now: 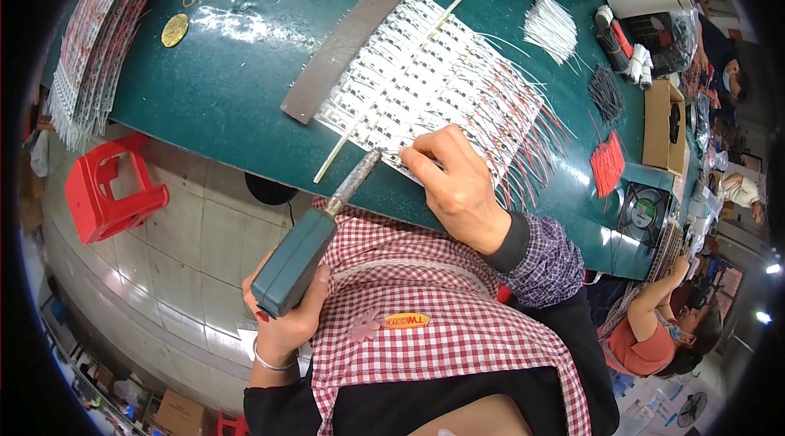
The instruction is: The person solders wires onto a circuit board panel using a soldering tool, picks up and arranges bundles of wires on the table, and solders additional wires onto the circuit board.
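Observation:
My left hand (293,323) is closed around the dark green body of a soldering gun (296,260). Its metal barrel points up and away, with the tip close to the near edge of a white circuit board panel (392,56). Small dark components and rows of white, red and black wires cover the panel. At the same near edge, my right hand (458,187) is pinched shut beside the iron's tip; whatever its fingertips hold is too small to make out. A thin pale stick (384,93) lies across the panel, and a flat brown bar (347,48) rests along its left side.
Bundles of white wires (550,26), black wires (606,94) and red wires (607,165) lie right of the panel. A small fan (643,211) and cardboard box (664,125) stand beyond. Wired boards (102,44) are stacked far left. A red stool (110,191) stands below; a co-worker (650,334) sits right.

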`<state>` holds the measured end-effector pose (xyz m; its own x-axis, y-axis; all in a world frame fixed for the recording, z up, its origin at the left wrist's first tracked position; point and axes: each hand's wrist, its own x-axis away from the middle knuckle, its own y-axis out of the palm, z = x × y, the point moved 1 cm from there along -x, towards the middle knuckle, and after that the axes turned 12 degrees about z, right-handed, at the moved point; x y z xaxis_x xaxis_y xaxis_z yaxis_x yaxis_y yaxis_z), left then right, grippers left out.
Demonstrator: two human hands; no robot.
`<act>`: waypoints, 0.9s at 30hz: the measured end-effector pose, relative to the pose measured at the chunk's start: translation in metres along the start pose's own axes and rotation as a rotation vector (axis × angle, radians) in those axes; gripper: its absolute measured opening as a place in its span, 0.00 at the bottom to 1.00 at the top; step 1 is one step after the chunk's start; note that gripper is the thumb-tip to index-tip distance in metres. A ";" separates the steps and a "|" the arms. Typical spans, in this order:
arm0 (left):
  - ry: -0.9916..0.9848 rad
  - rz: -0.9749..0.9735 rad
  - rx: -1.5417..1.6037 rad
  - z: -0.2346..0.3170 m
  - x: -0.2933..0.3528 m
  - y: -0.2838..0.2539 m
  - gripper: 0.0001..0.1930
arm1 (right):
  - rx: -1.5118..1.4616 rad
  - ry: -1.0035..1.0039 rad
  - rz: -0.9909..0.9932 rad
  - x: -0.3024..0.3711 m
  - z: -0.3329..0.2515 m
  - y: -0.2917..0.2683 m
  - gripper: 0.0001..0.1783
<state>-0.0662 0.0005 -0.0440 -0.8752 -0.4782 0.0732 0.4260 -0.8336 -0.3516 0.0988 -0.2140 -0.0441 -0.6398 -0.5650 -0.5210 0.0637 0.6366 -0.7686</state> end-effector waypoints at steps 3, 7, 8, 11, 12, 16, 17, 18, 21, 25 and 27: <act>-0.050 0.055 0.085 -0.015 0.016 -0.001 0.15 | 0.007 0.002 -0.002 -0.001 0.000 -0.001 0.15; 0.027 0.083 0.171 -0.009 0.014 -0.004 0.20 | -0.038 0.027 0.061 -0.001 -0.001 0.002 0.20; 0.031 0.081 0.170 -0.007 0.014 -0.003 0.20 | -0.043 0.028 0.058 0.000 -0.001 0.002 0.20; -0.023 0.065 0.184 -0.004 0.013 0.000 0.20 | -0.048 0.034 0.062 0.002 0.000 0.003 0.19; -0.015 0.062 0.180 -0.004 0.013 0.000 0.20 | -0.051 0.036 0.062 0.002 -0.001 0.004 0.19; 0.062 0.063 0.097 -0.013 0.014 0.000 0.20 | -0.063 0.040 0.063 0.002 -0.001 0.002 0.19; 0.066 0.060 0.095 -0.015 0.014 -0.001 0.20 | -0.063 0.045 0.060 0.003 0.000 0.002 0.19; 0.061 0.056 0.083 -0.018 0.015 -0.002 0.20 | -0.068 0.051 0.055 0.005 0.000 0.002 0.19; 0.053 0.052 0.065 -0.020 0.015 -0.001 0.20 | -0.065 0.058 0.059 0.006 0.001 -0.003 0.20; -0.006 0.112 0.072 -0.018 0.014 0.001 0.19 | -0.083 0.068 0.086 0.009 0.003 -0.016 0.19; 0.028 0.158 0.110 -0.011 0.004 0.002 0.19 | -0.129 0.111 0.057 0.011 0.001 -0.028 0.13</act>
<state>-0.0718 0.0001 -0.0548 -0.8008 -0.5990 -0.0016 0.5800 -0.7746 -0.2522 0.0909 -0.2388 -0.0288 -0.7188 -0.4694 -0.5128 0.0081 0.7319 -0.6813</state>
